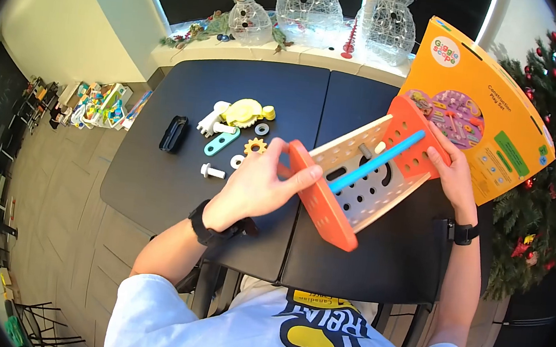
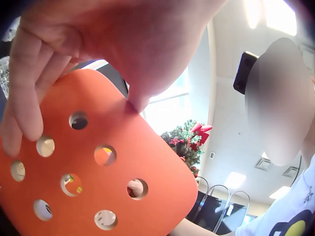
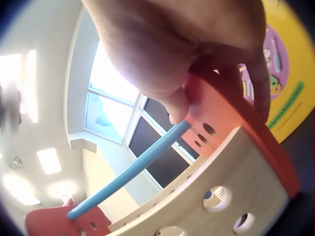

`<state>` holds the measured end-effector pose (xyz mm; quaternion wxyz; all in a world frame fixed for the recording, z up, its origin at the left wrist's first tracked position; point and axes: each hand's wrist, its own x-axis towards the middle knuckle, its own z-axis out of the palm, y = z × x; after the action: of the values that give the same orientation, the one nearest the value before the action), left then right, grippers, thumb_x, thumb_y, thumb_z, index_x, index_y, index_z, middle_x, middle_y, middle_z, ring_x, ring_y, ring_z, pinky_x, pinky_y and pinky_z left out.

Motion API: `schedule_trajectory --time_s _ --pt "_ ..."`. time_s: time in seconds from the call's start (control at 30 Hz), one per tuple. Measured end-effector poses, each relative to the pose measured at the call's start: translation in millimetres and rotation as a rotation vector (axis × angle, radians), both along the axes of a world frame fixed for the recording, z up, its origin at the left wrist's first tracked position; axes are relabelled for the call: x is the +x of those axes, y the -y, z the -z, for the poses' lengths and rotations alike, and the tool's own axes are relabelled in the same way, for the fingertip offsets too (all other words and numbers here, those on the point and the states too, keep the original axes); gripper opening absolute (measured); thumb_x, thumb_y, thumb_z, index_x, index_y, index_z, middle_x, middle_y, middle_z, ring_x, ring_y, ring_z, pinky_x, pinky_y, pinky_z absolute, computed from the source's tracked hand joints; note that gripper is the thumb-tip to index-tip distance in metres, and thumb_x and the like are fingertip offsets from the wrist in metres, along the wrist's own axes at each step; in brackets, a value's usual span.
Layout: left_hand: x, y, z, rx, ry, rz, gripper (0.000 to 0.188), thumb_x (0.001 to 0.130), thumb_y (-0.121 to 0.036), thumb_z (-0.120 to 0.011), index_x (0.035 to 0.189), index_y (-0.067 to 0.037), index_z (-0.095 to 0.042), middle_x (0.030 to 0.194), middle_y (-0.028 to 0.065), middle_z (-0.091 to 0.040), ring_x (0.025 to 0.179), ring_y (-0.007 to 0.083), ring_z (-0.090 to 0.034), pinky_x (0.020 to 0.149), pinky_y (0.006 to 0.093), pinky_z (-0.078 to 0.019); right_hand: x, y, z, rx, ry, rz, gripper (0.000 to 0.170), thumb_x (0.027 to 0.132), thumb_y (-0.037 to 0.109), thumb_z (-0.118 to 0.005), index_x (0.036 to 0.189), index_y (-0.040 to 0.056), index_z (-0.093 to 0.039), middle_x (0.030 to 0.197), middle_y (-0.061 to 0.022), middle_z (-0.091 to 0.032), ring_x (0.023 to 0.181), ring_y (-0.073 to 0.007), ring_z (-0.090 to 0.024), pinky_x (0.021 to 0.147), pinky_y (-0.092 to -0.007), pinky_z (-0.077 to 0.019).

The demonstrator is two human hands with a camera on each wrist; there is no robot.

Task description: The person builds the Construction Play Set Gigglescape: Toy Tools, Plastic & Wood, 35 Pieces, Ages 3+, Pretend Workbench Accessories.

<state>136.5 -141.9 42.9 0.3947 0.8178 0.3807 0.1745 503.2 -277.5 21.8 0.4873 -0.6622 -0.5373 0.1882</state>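
A wooden toolbox with orange-red end panels and a blue rod handle is held tilted above the table. The left hand grips the top of the near-left end panel, thumb on one face and fingers on the other; in the left wrist view its fingers lie over the holed orange panel. The right hand grips the opposite end panel, its thumb beside the rod's end. In the right wrist view, the right hand pinches that red panel near the blue rod.
On the black table lie a black tray, yellow toy parts, a teal strip, an orange gear and a white bolt. A yellow box stands at the right, with a decorated tree beyond.
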Motion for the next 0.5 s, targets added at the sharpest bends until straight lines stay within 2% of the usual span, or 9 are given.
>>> schedule_trajectory --time_s 0.03,0.07,0.17,0.2,0.23,0.3,0.37,0.4,0.5 --pt "-3 4 -2 0.023 -0.002 0.044 0.076 0.091 -0.063 -0.07 0.122 0.006 -0.059 0.091 0.0226 -0.077 0.086 0.0362 -0.077 0.08 0.0413 -0.0596 1 -1 -2 -0.013 0.018 0.018 0.048 0.102 0.012 -0.064 0.15 0.0084 -0.057 0.15 -0.0111 -0.06 0.132 -0.0144 -0.056 0.111 -0.0309 -0.043" --pt "-6 9 -5 0.111 0.032 0.099 0.058 0.097 -0.054 -0.067 0.107 0.003 -0.065 0.085 0.0189 -0.077 0.083 0.0342 -0.077 0.077 0.0391 -0.0598 2 -3 -5 -0.038 0.028 0.03 0.047 0.102 0.012 -0.064 0.149 0.0086 -0.057 0.148 -0.0112 -0.061 0.131 -0.0146 -0.057 0.111 -0.0309 -0.0435" --pt "-11 -2 8 0.291 0.147 0.295 0.042 0.103 -0.041 -0.063 0.094 0.0 -0.069 0.079 0.0154 -0.076 0.074 0.0317 -0.076 0.069 0.0381 -0.0588 7 -8 -9 -0.07 0.071 0.038 0.045 0.102 0.01 -0.062 0.147 0.0089 -0.059 0.144 -0.0115 -0.065 0.128 -0.0148 -0.059 0.11 -0.0306 -0.0444" --pt "-11 -14 19 0.28 0.168 0.309 0.037 0.105 -0.033 -0.061 0.086 -0.003 -0.07 0.073 0.0139 -0.073 0.066 0.0336 -0.072 0.063 0.0391 -0.0564 9 -10 -7 -0.051 0.092 0.023 0.045 0.102 0.01 -0.062 0.147 0.0087 -0.059 0.143 -0.0116 -0.065 0.128 -0.0147 -0.059 0.109 -0.0305 -0.0445" --pt "-10 -24 26 0.215 0.234 0.241 0.037 0.104 -0.033 -0.062 0.082 -0.004 -0.07 0.07 0.0142 -0.07 0.064 0.0365 -0.068 0.061 0.0394 -0.0549 11 -12 -6 -0.031 0.114 0.009 0.045 0.102 0.009 -0.061 0.147 0.0086 -0.059 0.142 -0.0117 -0.066 0.127 -0.0146 -0.06 0.109 -0.0304 -0.0446" --pt "-8 -54 30 0.404 0.033 0.085 0.035 0.102 -0.031 -0.064 0.081 -0.004 -0.071 0.07 0.0144 -0.071 0.066 0.0362 -0.069 0.064 0.0412 -0.0559 9 -15 -7 -0.015 0.126 -0.022 0.045 0.102 0.007 -0.061 0.147 0.0082 -0.06 0.141 -0.0114 -0.067 0.126 -0.014 -0.06 0.109 -0.03 -0.0448" --pt "-3 -83 38 0.732 0.009 0.025 0.028 0.097 -0.027 -0.068 0.081 -0.004 -0.074 0.065 0.0127 -0.069 0.064 0.0349 -0.069 0.066 0.0445 -0.0566 10 -20 -9 -0.012 0.111 -0.053 0.044 0.102 0.006 -0.06 0.146 0.0078 -0.06 0.14 -0.0109 -0.068 0.125 -0.0136 -0.06 0.109 -0.0298 -0.045" --pt "-4 -95 37 0.612 -0.183 0.023 0.016 0.09 -0.02 -0.072 0.091 -0.005 -0.076 0.074 0.0113 -0.071 0.073 0.0334 -0.07 0.073 0.0461 -0.0581 12 -23 -7 -0.018 0.087 -0.07 0.044 0.101 0.005 -0.06 0.146 0.0076 -0.06 0.139 -0.0107 -0.068 0.125 -0.0136 -0.061 0.109 -0.0299 -0.0451" --pt "-5 -128 65 0.914 -0.353 0.099 0.016 0.088 -0.016 -0.073 0.1 -0.006 -0.076 0.089 0.0108 -0.072 0.091 0.0322 -0.07 0.082 0.0439 -0.0585 11 -30 -10 -0.022 0.043 -0.089 0.043 0.102 0.002 -0.059 0.144 0.0063 -0.062 0.137 -0.0086 -0.069 0.123 -0.0126 -0.061 0.108 -0.029 -0.046"
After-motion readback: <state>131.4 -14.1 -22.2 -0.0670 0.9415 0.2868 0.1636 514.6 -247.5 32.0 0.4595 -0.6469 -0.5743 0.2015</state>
